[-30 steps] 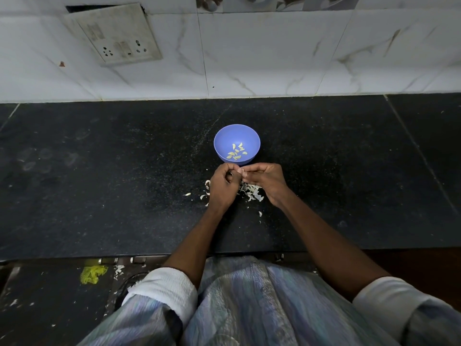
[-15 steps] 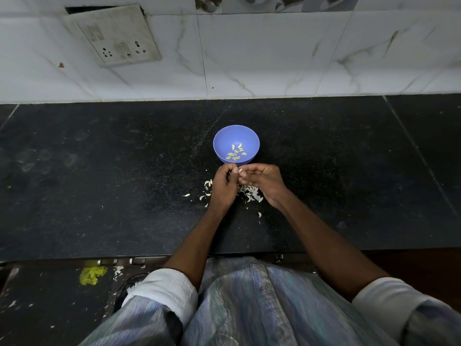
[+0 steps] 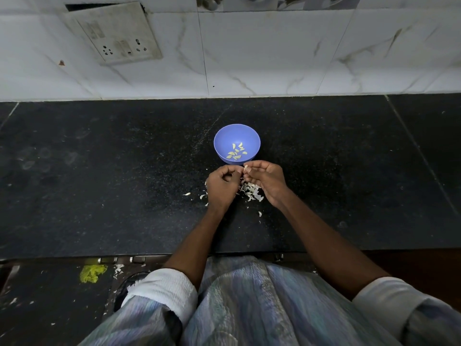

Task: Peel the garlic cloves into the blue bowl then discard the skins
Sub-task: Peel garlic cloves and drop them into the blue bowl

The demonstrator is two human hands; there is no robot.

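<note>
Countertop [image 3: 99, 183] of black stone, marble-tiled wall [image 3: 274, 53]

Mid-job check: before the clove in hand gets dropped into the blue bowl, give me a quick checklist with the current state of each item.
1. Clove held: ok. The right hand pinches a garlic clove at its fingertips.
2. Clove fully peeled: cannot tell, it is too small in the view.
3. Left hand free of skin: cannot tell, its fingers are curled.
4. Blue bowl upright and just beyond the hands: ok.
5. Bowl holds only peeled cloves: ok, no loose skins visible inside.
6. Skins kept out of the bowl: ok, piled on the counter under the hands, not yet discarded.
</note>
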